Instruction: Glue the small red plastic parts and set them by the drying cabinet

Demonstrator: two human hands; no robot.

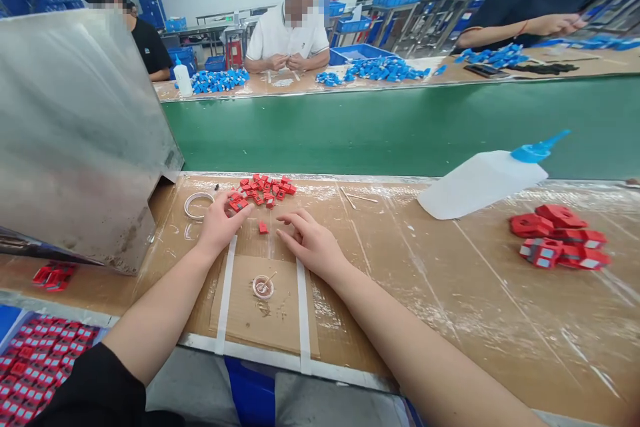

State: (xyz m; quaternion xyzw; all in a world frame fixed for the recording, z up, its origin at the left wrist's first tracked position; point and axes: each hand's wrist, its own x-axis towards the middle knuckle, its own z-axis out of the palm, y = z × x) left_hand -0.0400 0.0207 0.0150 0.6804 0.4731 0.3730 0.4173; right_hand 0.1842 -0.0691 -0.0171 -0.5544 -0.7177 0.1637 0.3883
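Observation:
My left hand [219, 221] is at the near left edge of a pile of small red plastic parts [270, 188], its thumb and fingers closed around a few red plastic parts [238, 202]. One loose red part [263, 227] lies on the cardboard between my two hands. To its right, my right hand [311, 238] is held with fingers bent and apart, nothing visible in them. Nearer to me, a small round cup [263, 287] with a thin stick in it stands on a taped cardboard sheet [250, 327].
A metal housing [85, 133] blocks the left side. A tape roll [199, 205], cotton swabs [361, 198], a white bottle [483, 183] and larger red parts [560, 237] lie about. Beyond the green belt [350, 123], people handle blue parts [385, 69]. A blue bin holds red parts [40, 367].

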